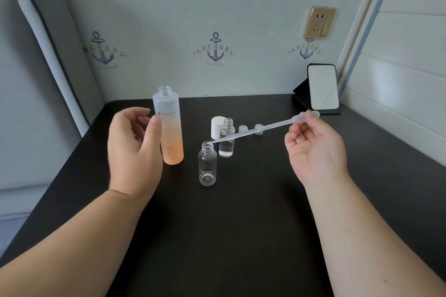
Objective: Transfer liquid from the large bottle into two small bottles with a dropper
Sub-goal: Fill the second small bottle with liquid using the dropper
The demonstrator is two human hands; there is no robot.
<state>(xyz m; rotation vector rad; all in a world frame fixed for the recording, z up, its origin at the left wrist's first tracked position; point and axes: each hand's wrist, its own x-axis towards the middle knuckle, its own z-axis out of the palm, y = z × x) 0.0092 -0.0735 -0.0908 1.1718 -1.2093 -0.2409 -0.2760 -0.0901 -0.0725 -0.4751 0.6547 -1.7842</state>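
While right hand (313, 149) pinches dropper (255, 130) | left hand (134, 149) relaxed | large bottle (169, 125) reads "mpcare"

The counter (241, 224) was black. The large bottle (169, 128) faded from frosted white to orange, with red lettering. At its three o'clock stood a white cap (216, 126). The wallpaper (217, 7) was pale blue-grey, patterned with navy anchors; the socket (319, 22) was gold.
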